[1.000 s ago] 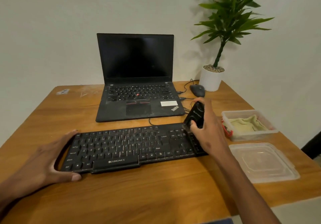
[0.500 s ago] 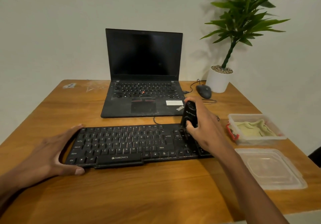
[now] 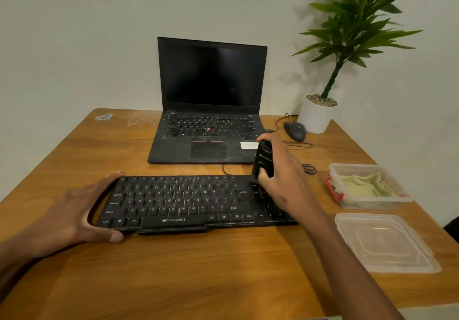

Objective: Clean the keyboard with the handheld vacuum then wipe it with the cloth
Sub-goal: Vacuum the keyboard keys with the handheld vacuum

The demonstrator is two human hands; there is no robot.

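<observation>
From the head view we see a black keyboard (image 3: 193, 201) lying flat on the wooden table (image 3: 223, 270), its long side running left to right in front of us. Our left hand (image 3: 74, 216) cups the keyboard's left end, fingers laid along the far edge and thumb pressed on the near corner, steadying it in a loose clasp. Our right hand (image 3: 285, 183) is wrapped around a small black handheld vacuum (image 3: 263, 162), held nearly upright with its lower end down on the keys at the right part of the keyboard, near the Enter key; the nozzle itself is hidden by our fingers and the dark keys.

Behind the keyboard stands an open laptop (image 3: 211, 111) with a dark screen. To its right lies a black mouse (image 3: 294, 131) with its cable, beside a white pot holding a green plant (image 3: 347, 34).

On the right side of the table sits 1 clear plastic container (image 3: 367, 201) with a red clasp, and the pale green cloth (image 3: 365, 185) lies crumpled inside it. The container's clear lid (image 3: 383, 241) lies flat on the table just in front of it, apart from the keyboard
</observation>
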